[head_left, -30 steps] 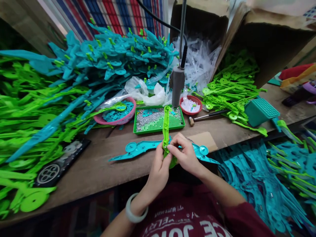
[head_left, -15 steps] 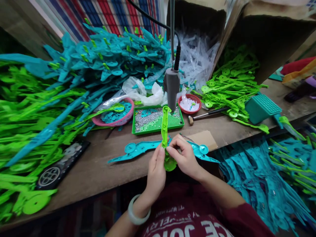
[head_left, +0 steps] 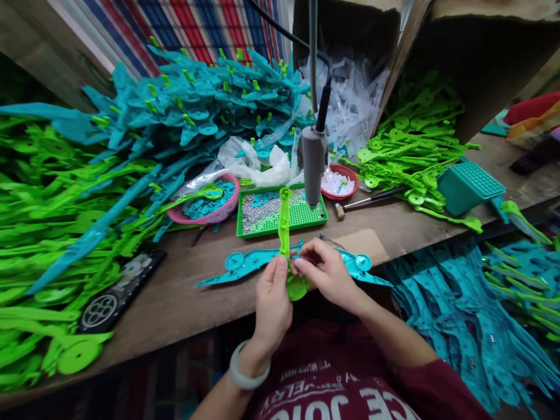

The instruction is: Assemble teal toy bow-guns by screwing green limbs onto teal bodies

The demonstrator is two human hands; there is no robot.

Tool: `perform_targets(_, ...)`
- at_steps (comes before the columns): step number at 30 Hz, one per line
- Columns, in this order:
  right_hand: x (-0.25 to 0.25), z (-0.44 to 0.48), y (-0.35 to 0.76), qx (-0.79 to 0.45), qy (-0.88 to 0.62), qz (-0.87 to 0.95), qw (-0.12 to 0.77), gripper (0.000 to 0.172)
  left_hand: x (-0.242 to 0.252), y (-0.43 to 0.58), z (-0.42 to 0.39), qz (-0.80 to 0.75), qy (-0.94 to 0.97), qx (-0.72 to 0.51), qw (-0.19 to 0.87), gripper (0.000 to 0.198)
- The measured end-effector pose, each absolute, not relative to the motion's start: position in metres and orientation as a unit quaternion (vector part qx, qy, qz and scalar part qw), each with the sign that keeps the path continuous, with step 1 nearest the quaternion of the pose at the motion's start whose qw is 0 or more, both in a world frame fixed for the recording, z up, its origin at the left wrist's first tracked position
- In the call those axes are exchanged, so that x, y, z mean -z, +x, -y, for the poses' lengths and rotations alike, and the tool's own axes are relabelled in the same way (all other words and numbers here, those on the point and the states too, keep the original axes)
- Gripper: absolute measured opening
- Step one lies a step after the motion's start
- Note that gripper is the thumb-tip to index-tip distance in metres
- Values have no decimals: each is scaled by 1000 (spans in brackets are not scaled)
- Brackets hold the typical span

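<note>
My left hand [head_left: 272, 297] pinches a long lime-green plastic part [head_left: 284, 224] and holds it upright above the table edge. Its round end [head_left: 298, 287] hangs below my fingers. Just right of it, my right hand [head_left: 326, 269] has thumb and forefinger closed beside the part's middle; whatever is between those fingertips is too small to make out. Behind both hands lies a long blue plastic piece [head_left: 245, 265] with a round disc at each end, its middle partly hidden by my hands and the green part.
A grey electric screwdriver [head_left: 312, 169] hangs over a green tray [head_left: 301, 220] of small screws. Pink [head_left: 225, 216] and red [head_left: 353, 185] baskets flank it. Heaps of green parts [head_left: 39, 233] and blue parts [head_left: 175, 105] fill the left. A brush [head_left: 371, 198] and cardboard [head_left: 365, 245] lie right.
The green part has shifted slightly left with my left hand, and my right fingertips have come a little away from it. The hanging screwdriver has swung right.
</note>
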State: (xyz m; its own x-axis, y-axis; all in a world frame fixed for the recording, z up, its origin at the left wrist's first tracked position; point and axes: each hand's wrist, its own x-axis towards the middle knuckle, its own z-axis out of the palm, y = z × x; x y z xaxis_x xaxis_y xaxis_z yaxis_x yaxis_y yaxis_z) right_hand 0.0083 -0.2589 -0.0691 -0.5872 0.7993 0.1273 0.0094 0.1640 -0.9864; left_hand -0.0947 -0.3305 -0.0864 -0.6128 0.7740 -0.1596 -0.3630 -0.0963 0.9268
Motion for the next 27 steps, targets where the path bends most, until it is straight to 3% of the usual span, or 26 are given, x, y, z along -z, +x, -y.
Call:
perform_targets(5,78,229,11,-627,-245,697,247,31,73,-128,326,-550,243,-717,351,37)
perform_targets(9,83,217,8,-631,-221,705,238,30,60,-170,346,-699,336,-619,126,20)
perform_targets(11,90,222,6,-579,-198,758,228,23,61,-191,358,-734,305,-599,94,16)
perform_targets(16,123,233,11,-206,-210,932,214,20,73,-224,391,-710,203,-609,289,32)
perform_targets(18,134,227,23,-109,-174,960,192,23,74,-227,407,-682,184,-593,386,40)
perform_targets(22,127,218,46,-67,-97,962,248,22,65,-215,429,-580,112,-591,550,36)
perform_targets(27,79,258,20,-146,-75,907,387,34,52,-180,410,-503,83,-651,562,41)
